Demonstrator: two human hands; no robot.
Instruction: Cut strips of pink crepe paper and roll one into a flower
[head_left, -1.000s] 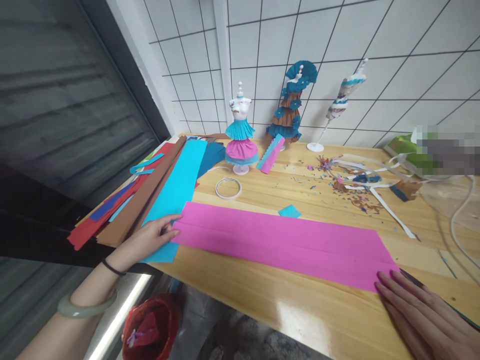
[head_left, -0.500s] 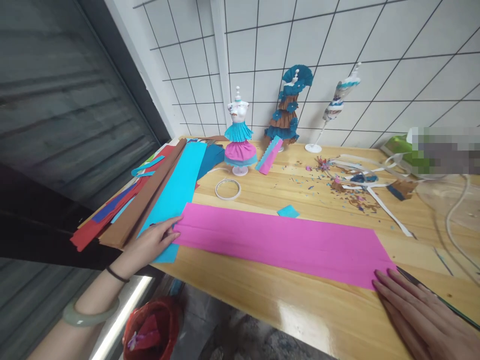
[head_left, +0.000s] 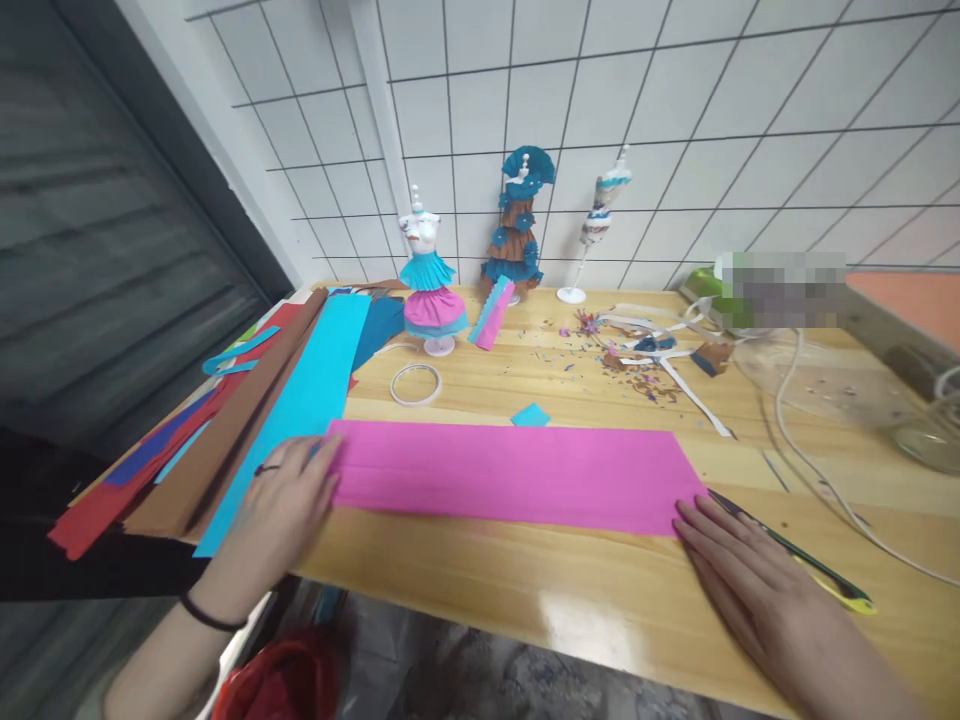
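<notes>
A long pink crepe paper strip (head_left: pixel 502 475) lies flat across the wooden table. At its left end my left hand (head_left: pixel 281 505) is closed on the edge, thumb and fingers together. My right hand (head_left: pixel 757 590) rests flat on the strip's lower right corner, fingers stretched out. Beside those fingers lies a pair of scissors (head_left: pixel 799 555), dark with yellow-green at the handle and partly covered by my hand. Blue crepe paper (head_left: pixel 315 380) extends beneath my left wrist. A small blue paper piece (head_left: pixel 531 415) sits just beyond the pink strip.
Brown paper (head_left: pixel 240 410) and red paper (head_left: pixel 90 520) are piled at the left. A tape ring (head_left: pixel 416 384), a mannequin in a blue-pink skirt (head_left: pixel 431 290), a teal-brown dressed mannequin (head_left: pixel 517 230) and a third mannequin (head_left: pixel 598 225) stand behind. Scraps (head_left: pixel 645 375) and a white cable (head_left: pixel 795 440) lie right.
The view has turned to the right, so the table's things sit further left. My left hand stays at the strip's left end, the right hand at its right corner. The scissors show more fully.
</notes>
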